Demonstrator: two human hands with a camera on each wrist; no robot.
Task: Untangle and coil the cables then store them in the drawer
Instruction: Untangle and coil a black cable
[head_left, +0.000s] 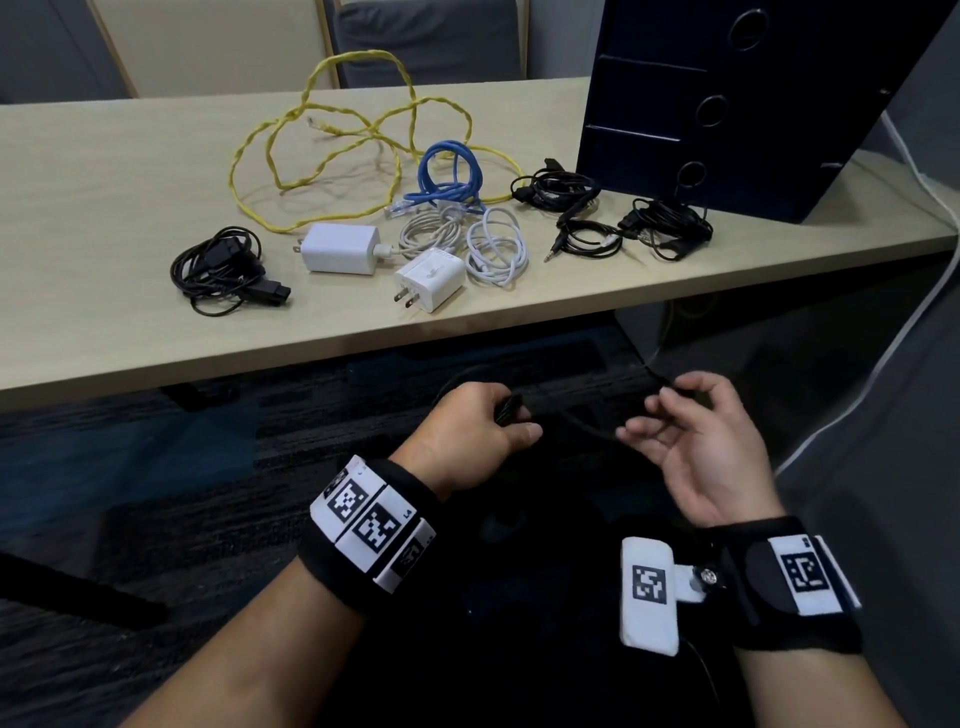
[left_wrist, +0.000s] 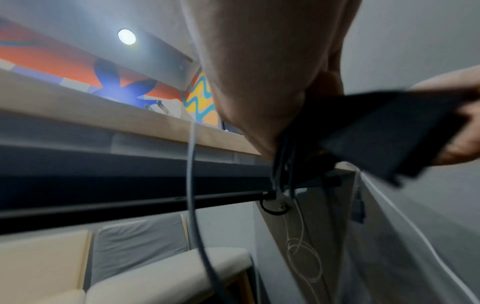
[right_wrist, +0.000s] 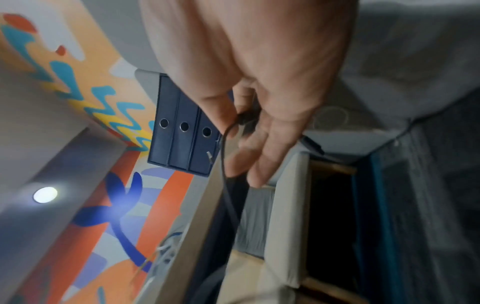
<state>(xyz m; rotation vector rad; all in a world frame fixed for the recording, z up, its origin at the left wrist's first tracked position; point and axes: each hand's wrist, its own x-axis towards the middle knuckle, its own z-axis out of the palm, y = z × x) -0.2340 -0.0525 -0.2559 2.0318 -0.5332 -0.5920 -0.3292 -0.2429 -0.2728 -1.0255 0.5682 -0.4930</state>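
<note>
your left hand (head_left: 470, 423) grips a thin black cable (right_wrist: 228, 185), right hand (head_left: 691, 441) pinches its end; the span between blurs into dark carpet (head_left: 156, 467) below the pale wooden table (head_left: 130, 208).

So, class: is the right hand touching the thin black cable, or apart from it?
Touching. The right wrist view shows the right hand pinching the black cable between thumb and fingers; the head view agrees.
</note>
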